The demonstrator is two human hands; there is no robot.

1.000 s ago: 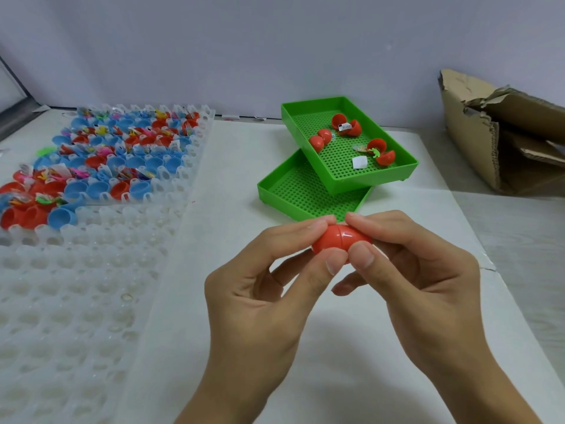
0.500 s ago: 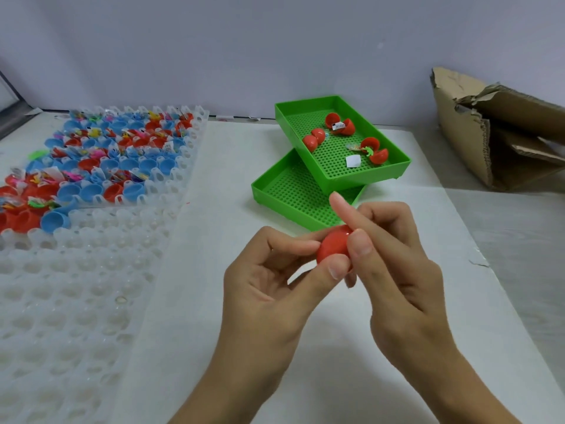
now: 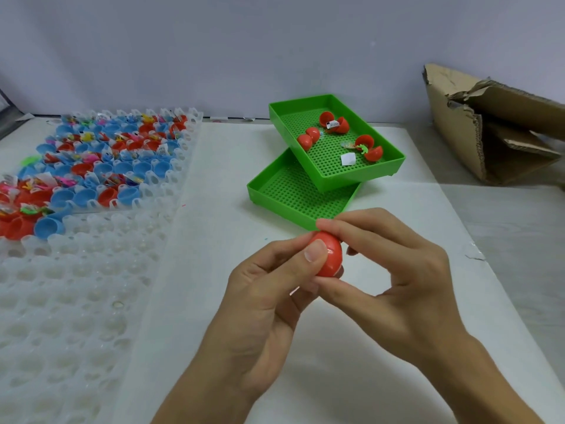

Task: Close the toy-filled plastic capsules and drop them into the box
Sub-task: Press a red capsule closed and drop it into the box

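Both hands are on one red capsule (image 3: 329, 257), held in the air between the fingertips, above the white table (image 3: 214, 185). Left hand (image 3: 269, 298): thumb pressed flat on the capsule's near-left face, fingers curled behind it. Right hand (image 3: 394, 280): index finger hooked over the top, thumb under the bottom, other fingers loosely curled off to the right and not touching it. So each hand pinches it, no gap at the contact points.

Step in hand, as I read it: final squeeze to close the shell. Looks shut; glossy, round, faint seam line running just right of the left thumb, no toy showing. Can't tell if it's fully clicked.

Next move needs: left hand lets go, right keeps the pinch and carries it far right and beyond the fingers to the cardboard box (image 3: 489, 130), which lies open toward the table. Smooth shell, so a slip is the likely risk.

Left to do: three open red capsules (image 3: 334, 122) in the upper green tray (image 3: 357, 179), just beyond the fingertips; many more red and blue halves (image 3: 91, 166) in the clear cell tray (image 3: 76, 301), far left of the left hand.
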